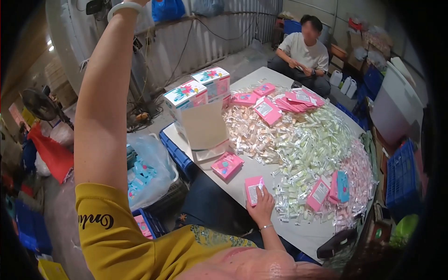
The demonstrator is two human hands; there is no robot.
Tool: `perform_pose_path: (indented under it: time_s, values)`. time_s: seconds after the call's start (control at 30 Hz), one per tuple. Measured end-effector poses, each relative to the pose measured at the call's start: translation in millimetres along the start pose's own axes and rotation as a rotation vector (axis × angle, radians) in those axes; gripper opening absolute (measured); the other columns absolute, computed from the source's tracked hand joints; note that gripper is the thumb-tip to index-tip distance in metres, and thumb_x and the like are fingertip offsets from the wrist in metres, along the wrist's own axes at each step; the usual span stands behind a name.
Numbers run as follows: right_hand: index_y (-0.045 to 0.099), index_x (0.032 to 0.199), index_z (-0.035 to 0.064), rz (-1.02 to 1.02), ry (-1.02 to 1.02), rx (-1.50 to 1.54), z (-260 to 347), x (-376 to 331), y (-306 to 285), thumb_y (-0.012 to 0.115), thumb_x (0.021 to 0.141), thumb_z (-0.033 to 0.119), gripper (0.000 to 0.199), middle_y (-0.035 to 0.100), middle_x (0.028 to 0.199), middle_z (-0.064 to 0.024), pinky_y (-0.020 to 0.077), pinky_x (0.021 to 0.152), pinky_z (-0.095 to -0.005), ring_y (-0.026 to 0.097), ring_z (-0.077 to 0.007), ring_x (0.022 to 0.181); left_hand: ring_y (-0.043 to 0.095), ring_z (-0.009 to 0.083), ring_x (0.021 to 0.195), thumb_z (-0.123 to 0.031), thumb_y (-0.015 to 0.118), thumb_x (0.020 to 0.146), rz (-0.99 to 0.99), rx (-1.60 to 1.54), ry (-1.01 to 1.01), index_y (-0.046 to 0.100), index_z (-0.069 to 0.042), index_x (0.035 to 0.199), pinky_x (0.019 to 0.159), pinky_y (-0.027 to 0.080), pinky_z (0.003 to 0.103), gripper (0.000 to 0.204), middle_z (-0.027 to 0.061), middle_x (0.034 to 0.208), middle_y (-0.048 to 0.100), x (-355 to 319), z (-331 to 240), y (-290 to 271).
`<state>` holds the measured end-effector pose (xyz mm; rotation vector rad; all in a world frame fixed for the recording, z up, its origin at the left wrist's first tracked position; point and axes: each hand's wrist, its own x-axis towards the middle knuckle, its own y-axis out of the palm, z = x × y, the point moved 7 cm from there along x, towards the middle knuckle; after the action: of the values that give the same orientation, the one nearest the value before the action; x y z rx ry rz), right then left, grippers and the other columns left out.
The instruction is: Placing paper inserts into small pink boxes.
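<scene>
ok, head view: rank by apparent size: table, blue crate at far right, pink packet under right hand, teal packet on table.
1. Table
2. Blue crate
3. Pink packet, partly covered by the right hand
4. Teal packet, narrower

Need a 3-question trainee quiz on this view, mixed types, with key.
1. Multiple choice. What is the wearer's right hand touching?
a) a white carton
b) a pink packet
c) a blue crate

2. True or false: the wearer's left forearm is lowered.

3. Fill the blank: the small green wrapped pieces lie between the small peach wrapped pieces and the small ____ wrapped pieces.

Key:
1. b; its fingers lie over the packet's lower part.
2. False; it is raised toward the top edge of the picture, with the hand almost wholly out of view.
3. pink
</scene>
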<state>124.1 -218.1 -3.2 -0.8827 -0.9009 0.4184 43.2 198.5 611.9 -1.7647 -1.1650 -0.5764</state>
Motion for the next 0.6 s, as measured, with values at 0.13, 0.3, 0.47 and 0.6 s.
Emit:
perform_pose_path:
  time_s: [0.13,0.3,0.47,0.6]
  values:
    - [0.047,0.131,0.0126,-0.014,-0.014,0.022,4,4,1,0.071,0.071,0.033,0.068,0.045,0.134,-0.0158,0.0358,0.09,-0.0474,0.047,-0.0348,0.108,0.058,0.0178,0.053,0.002,0.05,0.082,0.007,-0.087,0.067,0.034,-0.01,0.145,0.046,0.049,0.034,0.066,0.0125,0.068,0.06,-3,-24,17]
    - [0.05,0.129,0.0124,-0.015,0.008,-0.023,-2,-2,2,0.071,0.069,0.035,0.067,0.046,0.133,-0.0145,0.0366,0.09,-0.0464,0.048,-0.034,0.106,0.055,0.0194,0.052,0.002,0.055,0.081,0.129,-0.127,0.487,0.042,-0.015,0.14,0.049,0.05,0.035,0.063,0.0057,0.061,0.055,-15,-57,59]
    - [0.053,0.126,0.0119,-0.032,-0.031,0.014,-1,-5,-9,0.071,0.068,0.035,0.065,0.047,0.133,-0.0146,0.0383,0.087,-0.0462,0.05,-0.0339,0.103,0.061,0.0156,0.055,-0.003,0.059,0.082,0.081,1.049,0.663,0.017,-0.023,0.152,0.05,0.048,0.03,0.084,0.0047,0.071,0.064,-74,-124,127]
    - [0.053,0.126,0.0116,-0.072,-0.026,0.017,1,-2,-14,0.071,0.068,0.035,0.065,0.047,0.132,-0.0151,0.0393,0.086,-0.0462,0.05,-0.0336,0.102,0.064,0.0148,0.069,-0.011,0.057,0.09,0.096,1.265,1.023,0.011,-0.033,0.152,0.07,0.048,0.036,0.08,0.0033,0.08,0.065,-125,-156,173]
